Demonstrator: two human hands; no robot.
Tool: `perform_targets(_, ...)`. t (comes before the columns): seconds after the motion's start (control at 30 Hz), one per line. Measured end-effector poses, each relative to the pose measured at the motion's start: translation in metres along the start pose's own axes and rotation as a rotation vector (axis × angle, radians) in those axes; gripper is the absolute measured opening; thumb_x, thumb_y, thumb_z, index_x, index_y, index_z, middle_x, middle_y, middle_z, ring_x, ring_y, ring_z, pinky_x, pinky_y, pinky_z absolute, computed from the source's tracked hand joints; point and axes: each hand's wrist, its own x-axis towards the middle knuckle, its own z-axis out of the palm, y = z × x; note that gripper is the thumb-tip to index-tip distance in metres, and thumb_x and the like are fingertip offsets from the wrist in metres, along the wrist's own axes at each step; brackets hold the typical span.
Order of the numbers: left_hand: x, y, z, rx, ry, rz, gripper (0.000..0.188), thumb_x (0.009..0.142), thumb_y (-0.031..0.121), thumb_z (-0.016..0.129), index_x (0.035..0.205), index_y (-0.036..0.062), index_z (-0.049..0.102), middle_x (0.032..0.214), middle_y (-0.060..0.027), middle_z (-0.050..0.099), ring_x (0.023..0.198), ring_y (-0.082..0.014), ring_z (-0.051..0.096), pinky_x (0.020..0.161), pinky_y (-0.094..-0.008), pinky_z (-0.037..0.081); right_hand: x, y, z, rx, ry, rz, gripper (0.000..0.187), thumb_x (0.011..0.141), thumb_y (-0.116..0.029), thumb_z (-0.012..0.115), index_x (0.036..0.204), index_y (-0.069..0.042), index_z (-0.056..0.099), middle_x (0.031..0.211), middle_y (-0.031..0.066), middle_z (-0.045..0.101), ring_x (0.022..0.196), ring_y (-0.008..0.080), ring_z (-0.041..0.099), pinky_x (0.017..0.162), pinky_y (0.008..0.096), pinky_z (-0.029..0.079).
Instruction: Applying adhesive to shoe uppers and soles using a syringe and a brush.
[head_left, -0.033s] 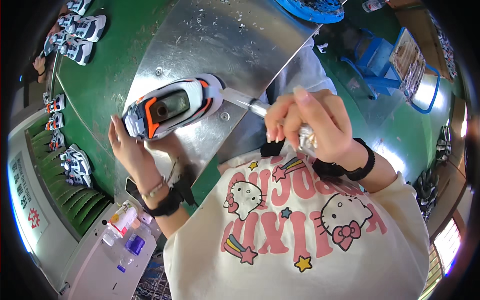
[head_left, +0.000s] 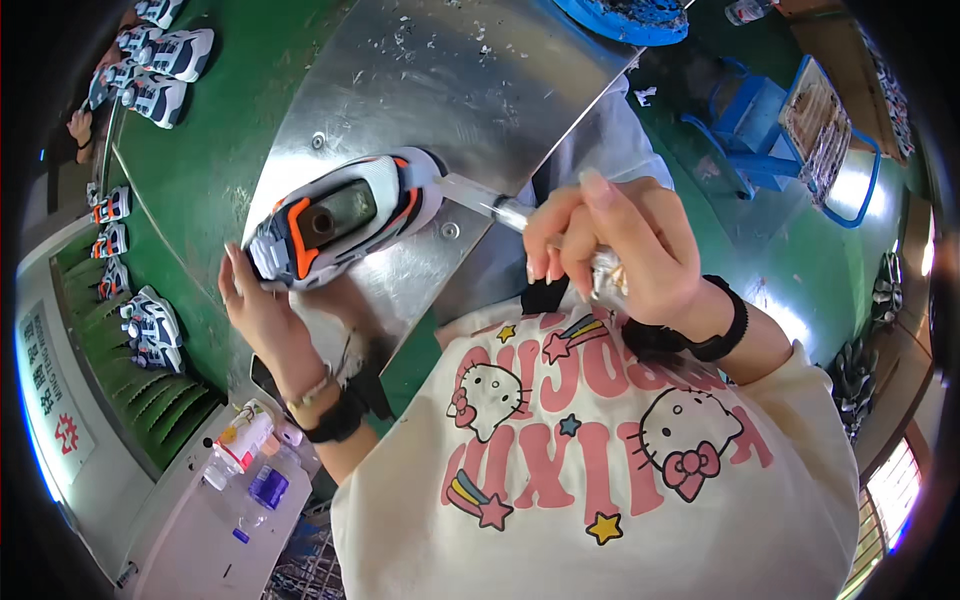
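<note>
A white, navy and orange sneaker (head_left: 385, 178) is at the metal tabletop, toe to the left and opening up. My left hand (head_left: 262, 310) grips it at the toe, fingers on the near-left end; the thumb is hidden. My right hand (head_left: 625, 240) is closed around a slim tool (head_left: 510, 211) with a clear barrel and a flat, pale front end. That front end reaches the sneaker's heel; whether it touches cannot be made out. Something shiny and whitish (head_left: 608, 275) shows under the right fingers, too unclear to name.
The metal tabletop (head_left: 400, 110) carries scattered scraps. A blue tub (head_left: 640, 28) stands at the far edge. More sneakers (head_left: 178, 55) line the green surface on the left. Bottles (head_left: 268, 488) sit on a white ledge at lower left. A blue chair (head_left: 755, 145) stands at right.
The sneaker has shifted slightly left, and my left hand has moved slightly toward me at its toe. My right hand still holds the slim tool near the heel, moved slightly left.
</note>
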Motion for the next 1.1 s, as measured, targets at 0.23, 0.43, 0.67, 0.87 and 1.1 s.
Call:
perform_targets(0.23,-0.089,-0.014,-0.06,0.038,0.082,-0.171,0.029,0.087,0.024,0.055,0.107,0.0033,0.052,0.087,-0.0023,0.059,0.057,-0.0043,0.053,0.047,-0.0143,0.042,0.003,0.002,0.019,-0.053,-0.047,0.116,0.053,0.096,-0.017,0.021,0.056,0.005,0.048,0.058,0.0163,0.052,0.058,0.0229,0.055,0.057,0.029,0.047)
perform_targets(0.43,-0.145,-0.018,-0.063,-0.155,-0.136,-0.424,0.037,0.091,0.019,0.046,0.119,-0.0032,0.041,0.102,-0.0127,0.058,0.078,-0.0183,0.064,0.063,-0.0292,0.057,-0.004,0.0,0.026,-0.102,-0.037,0.17,0.058,0.096,-0.022,0.021,0.051,0.004,0.046,0.062,0.0202,0.054,0.056,0.0206,0.054,0.057,0.0276,0.046)
perform_targets(0.67,-0.157,-0.024,-0.046,-0.279,-0.552,-0.467,0.06,0.076,0.009,0.062,0.124,-0.007,0.032,0.113,-0.0176,0.052,0.1,-0.0236,0.057,0.085,-0.0335,0.047,-0.016,-0.007,0.023,-0.138,-0.046,0.139,0.057,0.096,-0.022,0.021,0.052,0.005,0.048,0.057,0.0184,0.052,0.056,0.0221,0.054,0.056,0.0283,0.046)
perform_targets(0.87,-0.159,-0.009,-0.009,-0.377,-0.733,-0.595,0.065,0.064,0.013,0.067,0.119,-0.0065,0.039,0.108,-0.0174,0.056,0.096,-0.0258,0.059,0.086,-0.0362,0.047,-0.018,-0.016,0.024,-0.12,0.056,0.049,0.048,0.096,-0.018,0.023,0.073,0.007,0.056,0.049,0.0113,0.046,0.058,0.0249,0.054,0.054,0.0316,0.048)
perform_targets(1.1,-0.154,-0.012,0.01,-0.453,-0.863,-0.653,0.073,0.062,0.023,0.068,0.122,-0.0026,0.036,0.109,-0.0172,0.054,0.095,-0.0275,0.058,0.083,-0.0386,0.049,-0.02,-0.03,0.016,-0.145,0.031,0.024,0.046,0.096,-0.018,0.023,0.076,0.007,0.056,0.05,0.0119,0.046,0.055,0.0235,0.052,0.052,0.0309,0.047)
